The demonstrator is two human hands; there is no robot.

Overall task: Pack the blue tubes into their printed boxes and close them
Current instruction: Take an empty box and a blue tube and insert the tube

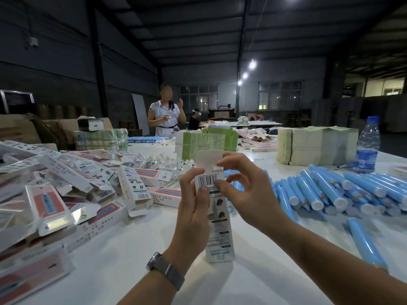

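A printed white box [219,234] stands upright in the middle of the white table [123,267], its top flap [208,158] raised. My left hand [193,208] grips the box near the barcode at its upper end. My right hand [246,192] pinches the box's top edge by the flap. Whether a tube is inside the box is hidden. A heap of blue tubes [343,190] with white caps lies to the right, and one single tube [365,243] lies nearer me.
A pile of printed boxes [72,190] covers the table's left side. Stacks of green-printed flat cartons [317,146] and a water bottle [369,146] stand at the back right. Small clear-wrapped items [158,161] lie mid-table. A person [165,113] stands beyond the table.
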